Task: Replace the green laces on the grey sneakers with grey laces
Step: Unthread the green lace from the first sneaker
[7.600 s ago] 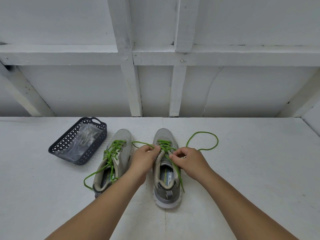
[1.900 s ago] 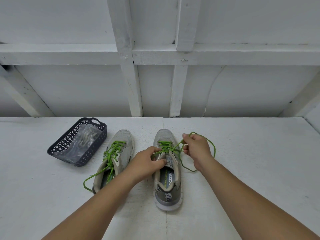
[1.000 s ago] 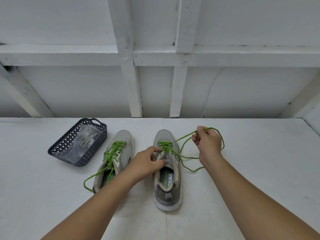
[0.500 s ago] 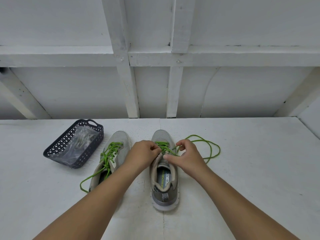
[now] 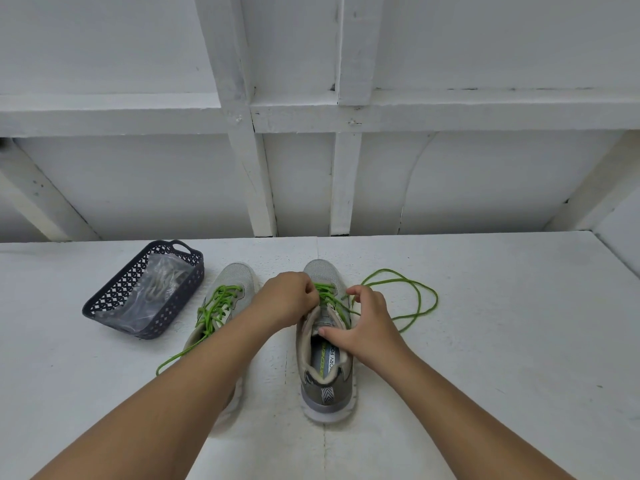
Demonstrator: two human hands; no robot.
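Observation:
Two grey sneakers stand side by side on the white table, toes away from me. The right sneaker [image 5: 325, 379] has its green lace [image 5: 419, 299] partly pulled out, with loose loops lying to its right. My left hand [image 5: 287, 301] pinches that lace at the eyelets near the toe. My right hand [image 5: 369, 325] grips the sneaker's right side, thumb on the tongue and index finger curled by the lace. The left sneaker [image 5: 239, 282] is still fully laced in green; my left forearm hides its heel.
A dark perforated basket [image 5: 104, 303] sits at the left, holding a clear plastic bag with grey laces [image 5: 157, 289]. A white panelled wall [image 5: 311, 174] rises behind the table's far edge. Bare table surface [image 5: 502, 341] extends to the right.
My right hand pulled a length of lace out up and to the right, dropped it, and came back to the sneaker. Its thumb now rests on the tongue. The left hand stays at the eyelets.

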